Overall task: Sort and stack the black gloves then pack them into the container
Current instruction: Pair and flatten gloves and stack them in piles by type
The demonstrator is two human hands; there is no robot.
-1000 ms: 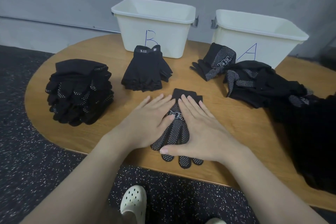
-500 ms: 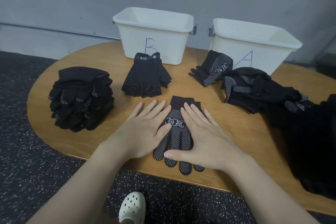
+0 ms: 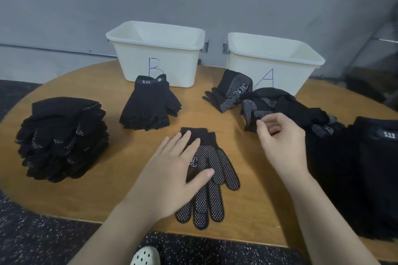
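A black dotted glove (image 3: 212,180) lies flat near the table's front edge, cuff pointing away. My left hand (image 3: 172,170) rests flat on its left side with straight fingers. My right hand (image 3: 280,137) hovers to the right with loosely curled fingers, its fingertips at the near edge of a loose heap of dotted gloves (image 3: 280,107); whether it pinches a glove there is unclear. A tall stack of dotted gloves (image 3: 62,137) stands at the left. A stack of fingerless gloves (image 3: 150,105) sits before bin B (image 3: 157,54). Bin A (image 3: 273,60) stands at the back right.
A large pile of black fingerless gloves (image 3: 355,174) covers the table's right side. A folded dotted glove (image 3: 232,90) lies before bin A. The round wooden table (image 3: 120,178) ends close to me; a white shoe (image 3: 146,256) shows below on speckled floor.
My right hand lifted off the flat glove and moved right and away to the loose heap. My left hand stays on the glove. The camera tilted up a little.
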